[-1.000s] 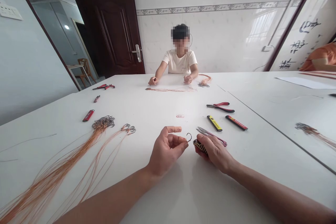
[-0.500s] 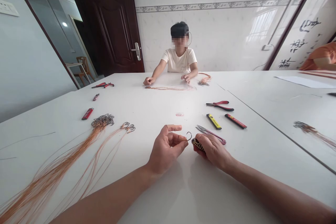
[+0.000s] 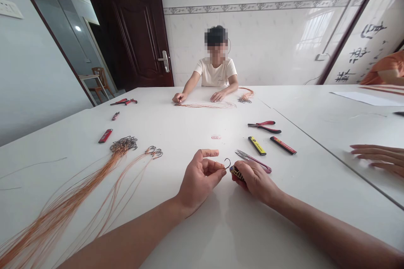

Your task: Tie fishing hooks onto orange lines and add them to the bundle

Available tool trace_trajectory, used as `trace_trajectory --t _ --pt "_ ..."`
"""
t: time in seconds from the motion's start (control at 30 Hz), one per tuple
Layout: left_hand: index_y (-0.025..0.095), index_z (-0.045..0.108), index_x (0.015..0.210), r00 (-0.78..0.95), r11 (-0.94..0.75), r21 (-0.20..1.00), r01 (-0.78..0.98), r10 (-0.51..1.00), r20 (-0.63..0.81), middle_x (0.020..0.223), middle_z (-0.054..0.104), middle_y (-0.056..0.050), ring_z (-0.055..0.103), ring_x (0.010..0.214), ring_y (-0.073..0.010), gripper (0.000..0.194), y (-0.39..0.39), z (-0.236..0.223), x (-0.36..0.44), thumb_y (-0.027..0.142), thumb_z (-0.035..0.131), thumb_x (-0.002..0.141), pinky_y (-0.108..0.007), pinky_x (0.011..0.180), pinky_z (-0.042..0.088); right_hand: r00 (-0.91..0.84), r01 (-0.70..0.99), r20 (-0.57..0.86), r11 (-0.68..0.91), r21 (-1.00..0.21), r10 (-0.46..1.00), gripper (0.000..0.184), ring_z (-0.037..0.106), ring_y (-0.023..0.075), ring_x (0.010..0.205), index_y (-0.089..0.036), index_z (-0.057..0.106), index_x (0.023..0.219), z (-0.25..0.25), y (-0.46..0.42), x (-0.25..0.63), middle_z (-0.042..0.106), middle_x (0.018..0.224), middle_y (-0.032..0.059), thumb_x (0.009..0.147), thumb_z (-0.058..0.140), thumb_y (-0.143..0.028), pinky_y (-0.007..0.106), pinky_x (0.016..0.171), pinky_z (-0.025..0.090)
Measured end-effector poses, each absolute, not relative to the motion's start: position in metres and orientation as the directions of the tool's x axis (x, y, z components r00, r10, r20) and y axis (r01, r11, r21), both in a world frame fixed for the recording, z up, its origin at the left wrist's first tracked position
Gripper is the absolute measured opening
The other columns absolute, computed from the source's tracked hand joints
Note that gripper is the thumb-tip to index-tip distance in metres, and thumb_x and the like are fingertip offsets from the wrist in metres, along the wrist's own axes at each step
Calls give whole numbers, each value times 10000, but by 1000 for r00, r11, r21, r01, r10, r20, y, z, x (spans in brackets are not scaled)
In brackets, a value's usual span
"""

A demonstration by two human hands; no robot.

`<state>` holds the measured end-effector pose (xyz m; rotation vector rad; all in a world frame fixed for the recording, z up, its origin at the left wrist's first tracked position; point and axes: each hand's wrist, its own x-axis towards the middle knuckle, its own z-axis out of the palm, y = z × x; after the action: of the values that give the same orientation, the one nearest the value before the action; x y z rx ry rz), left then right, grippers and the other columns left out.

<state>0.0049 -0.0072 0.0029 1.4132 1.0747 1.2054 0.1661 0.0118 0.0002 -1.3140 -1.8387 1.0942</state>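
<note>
Dark steel hook point(image 3: 227, 163) is sitting just above the white table point(image 3: 189, 126), between your hands. You are pinching it in your left hand point(image 3: 200, 183) and clenching a black-and-yellow case point(image 3: 237, 174) in your right hand point(image 3: 257, 183). A slipping pinch is risking a pricked finger; the snips point(image 3: 252, 160) lying just beyond are inviting a knock.

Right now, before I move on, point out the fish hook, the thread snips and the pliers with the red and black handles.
fish hook point(image 3: 227, 159): head view, top of its bend
thread snips point(image 3: 249, 159): head view, the metal shank
pliers point(image 3: 267, 123): head view, the red handle
</note>
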Motion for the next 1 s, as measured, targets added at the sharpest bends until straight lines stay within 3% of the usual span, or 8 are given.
trace_trajectory --t 0.2,0.4,0.47,0.57,0.67,0.73,0.8,1.0 --pt "232 440 1063 134 -152 987 52 980 144 759 619 -6 558 695 -121 365 -8 4 4 254 590 731 -270 652 444 -315 448 16 164 -879 949 384 390 94 464 -168 434 525 0 12 166 439 463 -20 842 243 -274 205 445 297" --pt "232 461 1042 114 -169 984 64 980 161 760 615 -3 571 727 -129 336 -7 5 4 231 586 730 -283 685 457 -219 532 99 204 -822 971 482 403 103 488 -177 446 585 -5 13 170 444 515 -16 876 192 -465 225 480 311" --pt "231 467 1037 102 -176 982 67 980 169 765 616 -3 574 735 -129 332 -6 5 3 230 586 728 -285 694 459 -229 655 178 287 -699 957 450 436 116 536 -188 477 647 -8 15 173 487 579 -6 874 216 -476 237 499 317" --pt "228 472 1033 93 -183 981 63 980 177 776 619 -5 579 752 -129 334 -6 4 3 224 592 721 -293 723 458 -331 816 269 418 -400 904 357 474 151 622 -192 488 682 -15 19 175 524 653 15 857 321 -454 262 527 325" --pt "225 475 1029 94 -179 982 57 980 173 782 621 -7 580 766 -132 331 -6 4 3 221 592 719 -295 732 458 -421 860 343 490 -145 840 291 476 187 677 -184 505 689 -19 22 176 527 675 37 827 423 -427 302 571 346" --pt "223 479 1025 91 -180 982 54 980 175 779 619 -7 579 765 -133 329 -6 5 3 220 594 716 -292 726 459 -465 837 409 540 -86 786 233 482 208 745 -185 533 723 -19 21 176 544 710 45 813 472 -390 351 652 361" --pt "224 481 1020 89 -186 982 44 979 182 774 615 -4 577 763 -132 324 -6 5 3 219 593 716 -294 729 458 -472 789 476 596 -147 742 157 486 212 807 -195 557 794 -16 18 176 568 755 46 817 483 -332 369 707 363" --pt "215 482 1005 120 -176 984 5 977 174 750 604 -3 573 729 -131 317 -9 5 6 236 602 712 -298 715 455 -336 558 462 569 -604 821 127 513 149 713 -212 566 780 -5 4 169 571 718 16 823 458 -264 276 605 407"
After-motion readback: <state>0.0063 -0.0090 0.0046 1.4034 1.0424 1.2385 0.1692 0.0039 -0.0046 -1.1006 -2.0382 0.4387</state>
